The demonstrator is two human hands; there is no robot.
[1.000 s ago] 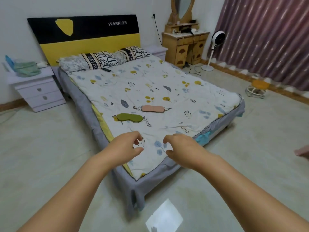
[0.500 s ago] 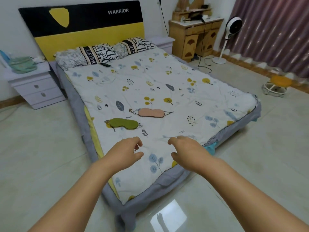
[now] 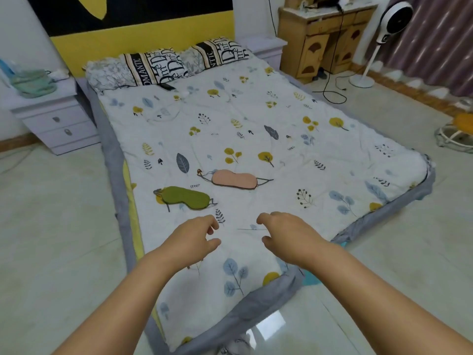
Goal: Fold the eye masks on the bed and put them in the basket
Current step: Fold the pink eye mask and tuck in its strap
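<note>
Two eye masks lie flat on the bed's patterned quilt (image 3: 256, 119). The green eye mask (image 3: 185, 198) is to the left, the pink eye mask (image 3: 234, 179) a little farther and to the right. My left hand (image 3: 190, 240) hovers over the quilt just below the green mask, fingers curled and apart, holding nothing. At the same height, a short way to the right, my right hand (image 3: 286, 234) is also empty with loosely curled fingers. No basket is in view.
Two pillows (image 3: 163, 66) lie at the headboard. A lilac nightstand (image 3: 53, 116) stands left of the bed, a wooden dresser (image 3: 320, 39) and a standing fan (image 3: 394, 19) at the right. A black cable (image 3: 332, 93) trails on the tiled floor.
The view has come closer to the bed and tilted down. Both hands have reached forward over the quilt, nearer to the masks. The masks have not moved.
</note>
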